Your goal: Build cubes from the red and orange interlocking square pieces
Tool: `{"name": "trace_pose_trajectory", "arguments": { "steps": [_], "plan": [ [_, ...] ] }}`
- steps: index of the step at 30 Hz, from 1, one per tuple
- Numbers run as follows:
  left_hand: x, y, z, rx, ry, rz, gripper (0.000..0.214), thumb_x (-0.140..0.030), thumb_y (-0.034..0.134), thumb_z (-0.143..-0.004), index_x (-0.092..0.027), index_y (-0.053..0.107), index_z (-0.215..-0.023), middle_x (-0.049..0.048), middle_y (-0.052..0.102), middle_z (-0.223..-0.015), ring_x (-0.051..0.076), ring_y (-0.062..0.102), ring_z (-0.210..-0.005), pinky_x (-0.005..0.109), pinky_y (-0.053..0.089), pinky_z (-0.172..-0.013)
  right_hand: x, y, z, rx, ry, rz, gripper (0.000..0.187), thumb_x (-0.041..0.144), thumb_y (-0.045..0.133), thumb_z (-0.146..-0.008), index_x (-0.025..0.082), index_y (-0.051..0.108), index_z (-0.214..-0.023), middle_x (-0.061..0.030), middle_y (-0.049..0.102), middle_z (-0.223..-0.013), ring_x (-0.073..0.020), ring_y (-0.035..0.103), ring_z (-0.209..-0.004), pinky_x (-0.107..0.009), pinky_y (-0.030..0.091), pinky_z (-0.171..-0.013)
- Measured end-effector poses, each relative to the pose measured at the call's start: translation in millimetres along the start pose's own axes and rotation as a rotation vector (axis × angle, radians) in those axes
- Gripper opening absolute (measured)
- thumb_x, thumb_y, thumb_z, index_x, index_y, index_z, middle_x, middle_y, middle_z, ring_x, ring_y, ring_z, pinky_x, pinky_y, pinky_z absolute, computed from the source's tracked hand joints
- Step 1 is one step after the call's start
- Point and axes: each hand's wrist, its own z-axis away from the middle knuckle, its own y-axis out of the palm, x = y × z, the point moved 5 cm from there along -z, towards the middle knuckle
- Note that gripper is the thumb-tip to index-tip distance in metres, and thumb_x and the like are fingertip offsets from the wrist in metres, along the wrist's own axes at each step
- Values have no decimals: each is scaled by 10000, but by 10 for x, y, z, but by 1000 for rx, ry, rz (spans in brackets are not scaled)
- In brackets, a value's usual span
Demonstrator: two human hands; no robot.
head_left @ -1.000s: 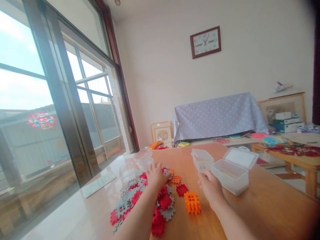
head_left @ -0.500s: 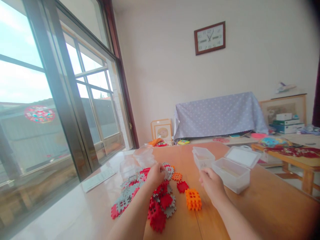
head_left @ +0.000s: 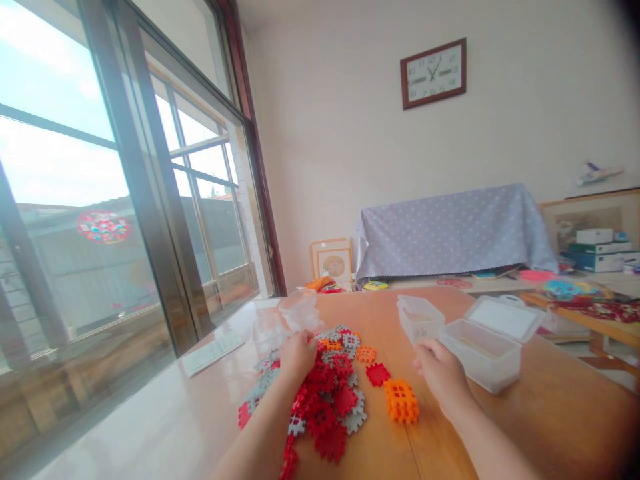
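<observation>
A pile of red, grey and orange interlocking plastic toy tiles [head_left: 320, 413] with toothed edges lies on the table. My left hand [head_left: 299, 357] is at the far left part of the pile, its fingers curled down among the tiles; what they grip is hidden. To the right of the pile, my right hand [head_left: 441, 372] hovers over the table with its fingers curled together, and I cannot make out anything in them. Between the hands stand a stack of orange tiles [head_left: 401, 401], a lone red tile [head_left: 377, 375] and a flat orange tile [head_left: 366, 354].
Beyond my right hand are a small clear plastic box [head_left: 419, 320] and a larger one [head_left: 483, 357] with its lid open. More clear containers [head_left: 285, 323] stand behind the pile. A pale flat sheet or booklet [head_left: 214, 353] lies at the left on the wooden table [head_left: 370, 310].
My left hand has moved left across the pile, showing an orange tile and more red tiles. Red tiles have shifted toward me. My right hand keeps its curled pose; the view has turned slightly left.
</observation>
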Motion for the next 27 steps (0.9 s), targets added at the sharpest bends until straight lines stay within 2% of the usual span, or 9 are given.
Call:
{"name": "trace_pose_trajectory", "arguments": {
  "steps": [3, 5, 8, 11, 16, 19, 23, 25, 27],
  "plan": [
    [-198, 147, -22, 27, 72, -163, 334, -333, 551, -816, -249, 687, -1109, 114, 698, -1184, 325, 582, -1130, 411, 406, -922, -17, 3, -17, 8, -8, 0, 334, 523, 531, -804, 217, 653, -865, -4, 686, -642, -198, 631, -614, -286, 446, -568],
    [-303, 279, -56, 81, 109, -237, 397, -345, 581, -791, -251, 652, -1170, 130, 695, -1182, 346, 568, -1162, 457, 389, -958, -26, 5, -32, 12, -15, -3, 345, 530, 532, -801, 212, 653, -860, -6, 686, -641, -198, 630, -604, -290, 448, -566],
    [-359, 428, -121, 136, 91, -289, 435, -390, 640, -746, -228, 637, -1149, 155, 700, -1146, 373, 562, -1169, 522, 346, -998, -28, 6, -45, 12, -27, -14, 345, 538, 534, -798, 213, 645, -825, -4, 677, -627, -196, 624, -590, -290, 450, -560],
    [-347, 493, -163, 159, 65, -283, 398, -394, 669, -721, -207, 641, -1072, 158, 700, -1139, 371, 562, -1162, 532, 323, -1017, -24, 0, -43, 1, -22, -24, 341, 537, 537, -794, 217, 646, -834, -5, 682, -635, -197, 624, -597, -287, 455, -558],
    [-396, 477, -137, 161, 180, -238, 276, -279, 677, -685, -214, 662, -952, 138, 697, -1111, 353, 571, -1115, 504, 343, -1005, 16, -7, -25, 2, -15, -34, 329, 522, 552, -776, 214, 651, -836, -17, 681, -636, -204, 626, -602, -289, 469, -565],
    [-443, 424, -86, 169, 235, -213, 259, -292, 692, -667, -228, 679, -918, 112, 695, -1111, 338, 582, -1088, 499, 338, -1016, 46, -6, -13, 10, -10, -59, 315, 514, 563, -769, 216, 644, -828, -14, 670, -624, -205, 630, -615, -287, 481, -575],
    [-442, 340, -32, 240, 237, -21, 143, -353, 655, -716, -233, 695, -782, 41, 713, -839, 270, 630, -902, 444, 391, -982, 78, -21, 7, 0, 10, -65, 316, 510, 562, -765, 214, 647, -833, -14, 671, -628, -203, 630, -611, -286, 479, -571],
    [-413, 311, -25, 302, 235, 39, 193, -396, 617, -758, -226, 695, -710, 14, 679, -697, 230, 629, -772, 390, 443, -909, 96, -30, 20, -6, 7, -57, 320, 511, 557, -772, 211, 648, -832, -17, 674, -635, -201, 629, -609, -284, 471, -567],
    [-375, 270, -45, 318, 238, 45, 270, -432, 569, -804, -222, 705, -703, 10, 673, -676, 213, 625, -729, 347, 471, -842, 107, -33, 28, -5, 4, -44, 319, 513, 552, -783, 212, 645, -834, -15, 676, -644, -197, 628, -610, -282, 466, -569]
  ]
}}
